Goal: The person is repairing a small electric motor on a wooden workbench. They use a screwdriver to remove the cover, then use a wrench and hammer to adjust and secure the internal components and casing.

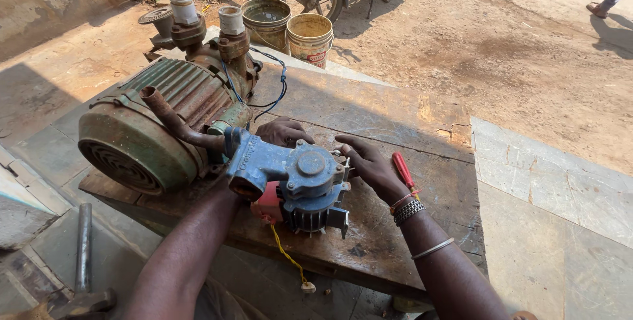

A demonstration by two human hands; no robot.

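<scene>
Small blue pump (300,181) sitting near the front edge of the wooden board (395,128), just beside the big green motor (151,128). Left hand (283,132) behind it, fingers curled on the body, grip not fully visible; right hand (369,165) flat against its side, fingers spread. Housing looks closed and whole; yellow wire (287,257) dangling loose. Red screwdriver (402,169) beside the right wrist. Open board toward the right edge.
</scene>
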